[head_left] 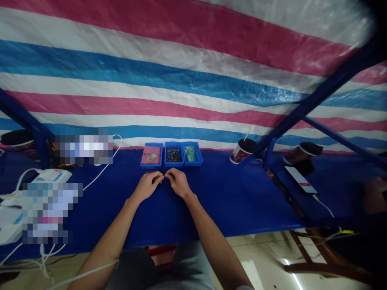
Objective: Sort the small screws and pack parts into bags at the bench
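My left hand (148,185) and my right hand (179,183) meet over the blue table, fingertips pinched close together. Whatever lies between the fingertips is too small to make out. Just beyond them stand three small blue bins side by side. The left bin (142,164) holds a pink sheet or pad with a small clear bag on it. In the middle bin (173,164) are many small dark metal pieces, perhaps screws or pins. Green and clear plastic packets (190,154) fill the right bin (193,163).
A lidded cup (240,152) with a straw stands at the back right, by a blue frame post (269,153). White power strips (56,175) and cables lie left, beside blurred-out items. Further right, a phone (300,180) and another cup (302,154) rest near a person's hand (375,195).
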Tool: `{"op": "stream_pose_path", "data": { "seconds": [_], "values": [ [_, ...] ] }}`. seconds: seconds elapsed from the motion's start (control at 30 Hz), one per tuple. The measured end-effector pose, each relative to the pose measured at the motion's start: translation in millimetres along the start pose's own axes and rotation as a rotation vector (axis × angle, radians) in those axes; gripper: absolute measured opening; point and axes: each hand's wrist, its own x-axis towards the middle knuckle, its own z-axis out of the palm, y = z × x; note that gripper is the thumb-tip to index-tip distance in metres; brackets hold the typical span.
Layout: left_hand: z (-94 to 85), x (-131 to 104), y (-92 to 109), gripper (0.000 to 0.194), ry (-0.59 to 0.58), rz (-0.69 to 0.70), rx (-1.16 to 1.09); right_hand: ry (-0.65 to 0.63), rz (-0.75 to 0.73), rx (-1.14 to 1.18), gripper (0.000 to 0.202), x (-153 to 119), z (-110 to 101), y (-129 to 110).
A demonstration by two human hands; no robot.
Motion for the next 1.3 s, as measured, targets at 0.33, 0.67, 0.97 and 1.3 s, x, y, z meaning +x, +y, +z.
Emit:
{"op": "stream_pose_path", "data": {
  "seconds": [0.33,0.67,0.97,1.3],
  "values": [
    [1.6,1.1,-5.0,0.03,0.011,0.001,-0.024,-0.029,0.051,-0.096,0.034,-1.8,-3.0,-5.1],
    [-0.5,0.9,-2.9,0.03,0.015,-0.003,-0.048,0.016,-0.005,0.046,0.013,-1.0,-1.4,-0.9],
    [-0.5,1.3,-1.0,0.028,0.012,-0.002,-0.026,0.001,-0.022,-0.011,0.017,-0.3,-0.9,1.7],
    [0.8,1.0,-4.4,0.029,0.017,-0.001,-0.045,0.035,0.005,0.009,0.02,-1.9,-2.8,-1.1]
  ]
}}
